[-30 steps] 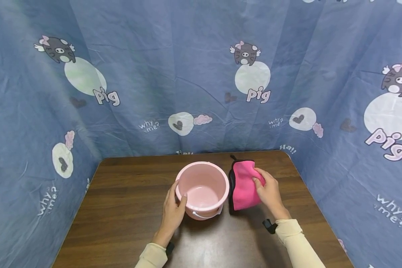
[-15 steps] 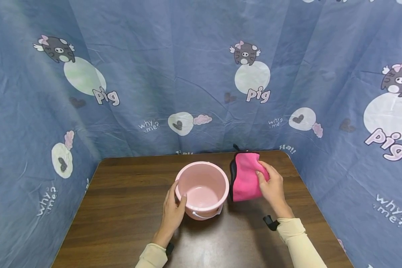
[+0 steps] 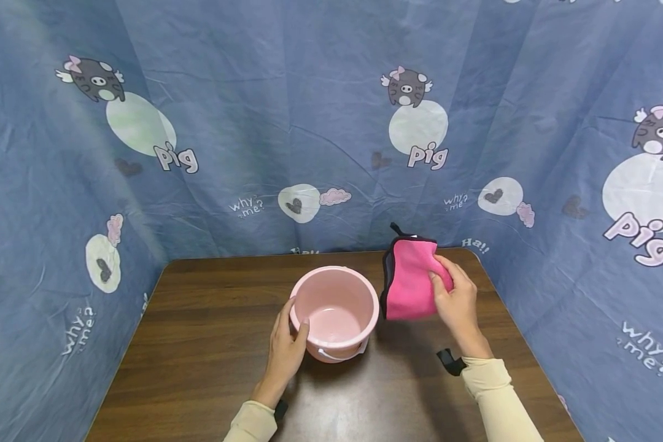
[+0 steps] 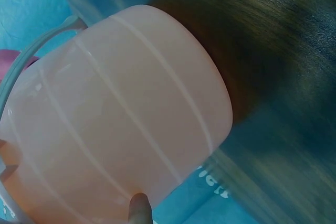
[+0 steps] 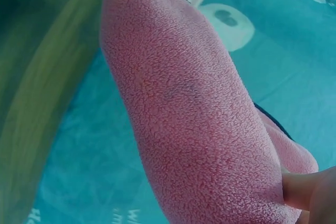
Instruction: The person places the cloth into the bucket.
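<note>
A pale pink bucket (image 3: pixel 334 310) with a white handle stands upright on the table in the head view, open side up. My left hand (image 3: pixel 287 347) holds it at the left of the rim, thumb over the edge and fingers along the outer wall. The left wrist view shows the ribbed side of the bucket (image 4: pixel 121 108) with one fingertip (image 4: pixel 139 208) against it. To the right of the bucket, my right hand (image 3: pixel 457 298) pinches a folded pink cloth (image 3: pixel 413 279) with black edging and a black loop. Close up, the cloth (image 5: pixel 189 98) looks fluffy.
The brown wooden table (image 3: pixel 210 356) bears the bucket. Blue curtains (image 3: pixel 226 110) with pig prints hang behind it and along both sides, close to its edges. Black bands (image 3: pixel 450 362) sit at the wrists.
My right hand has moved the pink cloth up and a little to the right, away from the bucket. The left hand and the bucket have stayed in place.
</note>
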The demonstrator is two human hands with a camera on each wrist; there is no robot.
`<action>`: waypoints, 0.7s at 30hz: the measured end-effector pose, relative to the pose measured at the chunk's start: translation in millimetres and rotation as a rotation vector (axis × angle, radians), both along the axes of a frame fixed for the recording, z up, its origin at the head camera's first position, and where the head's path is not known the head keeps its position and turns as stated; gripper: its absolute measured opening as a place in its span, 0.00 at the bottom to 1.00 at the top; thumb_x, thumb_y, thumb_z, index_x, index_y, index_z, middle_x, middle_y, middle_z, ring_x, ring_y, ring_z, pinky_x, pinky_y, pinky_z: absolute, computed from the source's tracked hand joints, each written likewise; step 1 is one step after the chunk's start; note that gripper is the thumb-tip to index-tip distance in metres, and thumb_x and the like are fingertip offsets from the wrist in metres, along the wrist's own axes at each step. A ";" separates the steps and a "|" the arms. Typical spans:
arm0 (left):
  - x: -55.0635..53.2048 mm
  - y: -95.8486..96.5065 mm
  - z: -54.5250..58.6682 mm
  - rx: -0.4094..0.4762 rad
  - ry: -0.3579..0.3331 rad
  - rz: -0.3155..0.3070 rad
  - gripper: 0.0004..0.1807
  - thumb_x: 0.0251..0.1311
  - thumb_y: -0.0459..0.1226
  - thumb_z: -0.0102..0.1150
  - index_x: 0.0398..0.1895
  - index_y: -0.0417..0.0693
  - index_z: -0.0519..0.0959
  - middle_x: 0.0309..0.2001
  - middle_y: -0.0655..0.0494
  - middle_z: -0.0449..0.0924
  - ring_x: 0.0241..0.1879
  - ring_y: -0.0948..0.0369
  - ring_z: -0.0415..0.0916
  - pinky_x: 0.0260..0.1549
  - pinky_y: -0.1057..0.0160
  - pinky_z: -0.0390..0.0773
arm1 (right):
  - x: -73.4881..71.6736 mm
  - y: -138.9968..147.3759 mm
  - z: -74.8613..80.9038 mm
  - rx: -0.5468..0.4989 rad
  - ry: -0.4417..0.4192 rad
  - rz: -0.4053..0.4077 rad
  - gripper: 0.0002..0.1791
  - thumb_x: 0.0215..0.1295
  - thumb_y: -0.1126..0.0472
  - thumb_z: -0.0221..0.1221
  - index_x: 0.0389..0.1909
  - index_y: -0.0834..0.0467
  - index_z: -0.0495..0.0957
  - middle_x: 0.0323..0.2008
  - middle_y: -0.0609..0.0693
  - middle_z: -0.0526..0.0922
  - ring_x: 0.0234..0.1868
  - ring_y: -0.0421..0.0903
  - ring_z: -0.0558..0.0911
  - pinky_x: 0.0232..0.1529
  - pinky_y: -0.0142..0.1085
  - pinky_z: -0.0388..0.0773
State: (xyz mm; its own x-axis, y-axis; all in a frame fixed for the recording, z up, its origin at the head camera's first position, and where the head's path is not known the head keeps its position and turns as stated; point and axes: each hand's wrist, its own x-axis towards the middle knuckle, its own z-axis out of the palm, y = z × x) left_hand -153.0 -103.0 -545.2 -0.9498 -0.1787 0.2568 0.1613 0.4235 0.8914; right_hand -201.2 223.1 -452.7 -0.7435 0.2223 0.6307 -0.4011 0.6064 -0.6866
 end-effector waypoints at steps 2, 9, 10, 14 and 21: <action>-0.1 0.0 -0.3 0.001 0.000 0.001 0.33 0.65 0.35 0.60 0.73 0.50 0.65 0.68 0.42 0.71 0.68 0.47 0.70 0.68 0.45 0.69 | 0.9 -0.7 3.9 -0.003 0.020 0.002 0.20 0.59 0.74 0.65 0.53 0.59 0.83 0.44 0.61 0.87 0.45 0.35 0.80 0.46 0.15 0.68; -0.5 -0.3 -0.6 0.003 -0.001 -0.002 0.33 0.64 0.34 0.60 0.74 0.50 0.65 0.68 0.42 0.71 0.67 0.48 0.71 0.66 0.45 0.71 | 5.5 -7.3 21.4 -0.006 0.084 0.020 0.21 0.60 0.74 0.64 0.54 0.58 0.84 0.42 0.59 0.88 0.43 0.24 0.75 0.43 0.18 0.69; -0.4 -0.3 -0.4 0.003 -0.004 -0.003 0.33 0.65 0.34 0.60 0.74 0.50 0.65 0.68 0.43 0.71 0.67 0.48 0.71 0.66 0.45 0.71 | 6.3 -8.9 24.3 -0.004 0.090 0.019 0.21 0.60 0.74 0.64 0.54 0.58 0.84 0.42 0.59 0.88 0.43 0.25 0.75 0.43 0.18 0.69; -0.3 -0.7 -0.8 0.003 -0.014 -0.003 0.33 0.65 0.35 0.60 0.74 0.51 0.65 0.69 0.43 0.71 0.68 0.48 0.70 0.66 0.45 0.72 | 8.9 -15.6 33.7 -0.003 0.107 0.027 0.20 0.60 0.73 0.65 0.53 0.59 0.84 0.42 0.59 0.87 0.43 0.24 0.76 0.44 0.17 0.69; -0.4 -0.3 -1.2 0.009 -0.022 -0.007 0.33 0.66 0.35 0.59 0.74 0.53 0.64 0.70 0.44 0.70 0.68 0.48 0.70 0.64 0.44 0.73 | 8.7 -27.2 41.2 -0.020 0.150 0.068 0.20 0.59 0.74 0.65 0.53 0.60 0.84 0.41 0.61 0.87 0.44 0.22 0.76 0.46 0.16 0.70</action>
